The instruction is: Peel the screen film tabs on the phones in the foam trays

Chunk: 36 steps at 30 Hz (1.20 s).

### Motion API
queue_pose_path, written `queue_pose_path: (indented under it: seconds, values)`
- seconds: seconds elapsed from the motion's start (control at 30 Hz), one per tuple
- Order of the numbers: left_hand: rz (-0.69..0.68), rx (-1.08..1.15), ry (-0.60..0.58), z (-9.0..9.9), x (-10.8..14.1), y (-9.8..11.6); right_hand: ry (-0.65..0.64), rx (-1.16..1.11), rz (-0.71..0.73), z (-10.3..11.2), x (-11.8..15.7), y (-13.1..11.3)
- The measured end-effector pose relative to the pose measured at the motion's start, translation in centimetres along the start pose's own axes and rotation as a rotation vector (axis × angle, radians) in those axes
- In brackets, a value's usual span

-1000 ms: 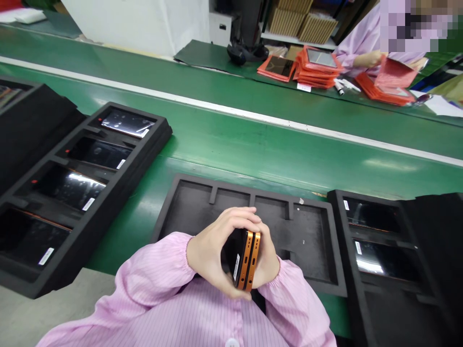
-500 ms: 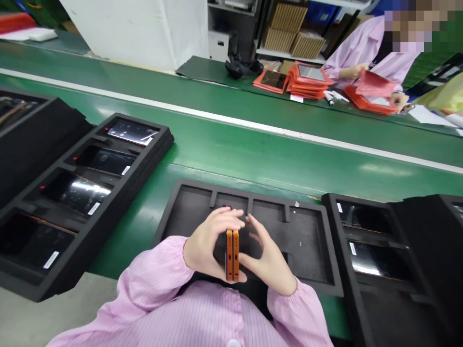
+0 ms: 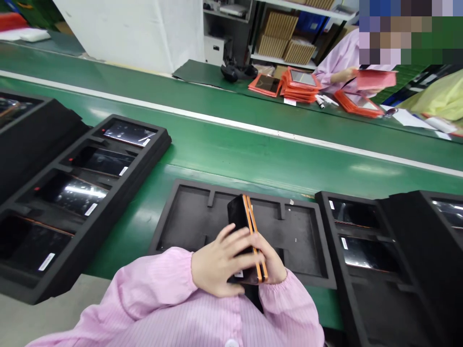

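Two smartphones (image 3: 238, 208) with black faces and orange edges are pressed together, standing on their sides and tilted, in front of my chest. Across the near black face lies my left hand (image 3: 226, 260), its fingers reaching over to the orange edges. My right hand (image 3: 270, 258) holds the pair from the right side; most of its fingers are hidden behind the phones. A small white label shows low on the near phone. Below and beyond the hands lies a black foam tray (image 3: 307, 241) with shallow compartments.
At left, a black foam tray (image 3: 119, 197) holds several phones with white labels. Another tray (image 3: 379, 308) at right holds two phones. Across the green bench (image 3: 253, 154), a co-worker in a pink sleeve (image 3: 338, 55) handles red pouches beside a stack of red pouches (image 3: 298, 91).
The two phones have turned from end-on to lengthwise, their long orange edges now showing. My left hand has moved across the near face, and my right hand has closed in from the right.
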<state>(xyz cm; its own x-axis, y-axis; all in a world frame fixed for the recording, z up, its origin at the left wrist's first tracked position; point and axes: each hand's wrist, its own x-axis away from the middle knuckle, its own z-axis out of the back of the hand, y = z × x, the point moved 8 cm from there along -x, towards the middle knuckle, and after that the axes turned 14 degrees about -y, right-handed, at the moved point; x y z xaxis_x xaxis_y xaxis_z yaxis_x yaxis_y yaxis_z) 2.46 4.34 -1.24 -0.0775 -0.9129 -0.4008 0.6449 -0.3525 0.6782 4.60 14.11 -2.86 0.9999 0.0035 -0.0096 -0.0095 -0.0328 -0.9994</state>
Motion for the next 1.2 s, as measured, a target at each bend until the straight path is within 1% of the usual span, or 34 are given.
queue_pose_path:
  seconds: [0.03,0.1,0.17,0.2,0.23,0.3,0.43,0.53,0.63,0.73,0.8,0.87,0.97,1.1,1.2]
  values:
    - [0.057,0.069,0.043,0.5,0.5,-0.7,0.024,-0.046,-0.015,0.1,0.0,0.4]
    - [0.237,0.331,0.149,1.0,1.6,-3.1,0.032,-0.215,-0.078,-0.3,-0.1,1.3]
    - [0.416,0.673,0.219,0.3,2.5,-5.6,0.031,-0.282,-0.097,-0.9,-0.3,1.4]
    - [0.467,0.821,0.239,-0.3,2.6,-6.3,0.017,-0.274,-0.09,-1.2,-0.4,1.2]
    - [0.488,0.936,0.247,-0.7,2.5,-6.7,0.0,-0.26,-0.078,-1.6,-0.6,1.0]
    - [0.496,1.063,0.285,-0.7,2.0,-6.7,-0.021,-0.243,-0.069,-2.3,-0.8,0.8]
    - [0.562,1.115,0.385,0.5,1.1,-6.2,0.023,-0.21,-0.062,-2.6,-0.9,1.3]
    - [0.587,1.065,0.428,1.3,0.7,-6.3,0.128,-0.126,-0.021,-2.0,-1.0,2.2]
    - [0.622,1.043,0.479,1.2,0.9,-7.2,0.238,-0.073,-0.044,-1.5,-1.2,3.7]
    - [0.648,1.098,0.498,0.5,1.3,-8.1,0.281,-0.089,-0.091,-1.4,-1.7,4.6]
    - [0.673,1.157,0.476,0.2,1.5,-8.4,0.264,-0.088,-0.102,-1.2,-2.2,4.7]
    - [0.712,1.21,0.439,0.0,1.7,-8.4,0.217,-0.075,-0.123,-0.9,-2.7,4.6]
    - [0.761,1.244,0.4,0.2,1.8,-8.3,0.149,-0.071,-0.163,-0.4,-3.2,4.8]
    - [0.837,1.241,0.411,0.6,2.2,-8.2,0.136,-0.123,-0.191,0.0,-3.1,5.3]
    - [0.822,1.247,0.364,0.6,2.0,-8.1,0.128,-0.17,-0.177,-0.2,-2.9,5.4]
